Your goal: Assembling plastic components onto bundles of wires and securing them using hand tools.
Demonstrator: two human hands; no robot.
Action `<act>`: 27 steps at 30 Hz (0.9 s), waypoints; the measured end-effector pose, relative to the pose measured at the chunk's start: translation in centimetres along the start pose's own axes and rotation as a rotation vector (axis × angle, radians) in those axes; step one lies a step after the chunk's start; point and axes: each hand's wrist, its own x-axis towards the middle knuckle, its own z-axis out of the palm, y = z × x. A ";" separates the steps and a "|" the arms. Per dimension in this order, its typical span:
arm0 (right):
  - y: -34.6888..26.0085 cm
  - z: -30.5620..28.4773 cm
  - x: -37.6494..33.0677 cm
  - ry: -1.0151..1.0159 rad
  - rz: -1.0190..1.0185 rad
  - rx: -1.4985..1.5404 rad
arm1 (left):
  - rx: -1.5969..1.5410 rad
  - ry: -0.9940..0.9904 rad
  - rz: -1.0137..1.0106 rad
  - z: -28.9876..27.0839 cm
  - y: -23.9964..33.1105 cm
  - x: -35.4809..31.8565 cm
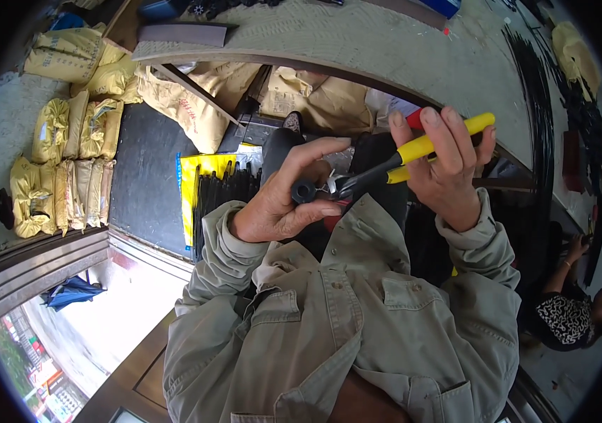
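Note:
In front of my chest, my left hand [269,204] closes its thumb and fingers around a small black part with a round, hollow end [303,190]. A shiny metal piece [331,183] sits beside that end, between my fingers. My right hand [449,183] is wrapped around pliers [378,171] with yellow handles and a dark head. The pliers slant down to the left, their jaws at the metal piece; whether they grip it is too small to tell. Something red [415,118] shows beside my right fingers. My left fingertips partly hide the black part.
A worktable [385,42] edge runs beyond my hands. Under it lie large tan sacks [315,99]; more yellowish sacks [79,190] are stacked at left. Black strips [220,187] stand by a yellow bag [191,190]. Another person [565,317] works at far right, near long black strands [533,106].

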 end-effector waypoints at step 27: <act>2.6 -2.2 0.6 -0.389 -0.189 0.298 | 0.176 0.011 -0.073 -0.9 -0.4 0.7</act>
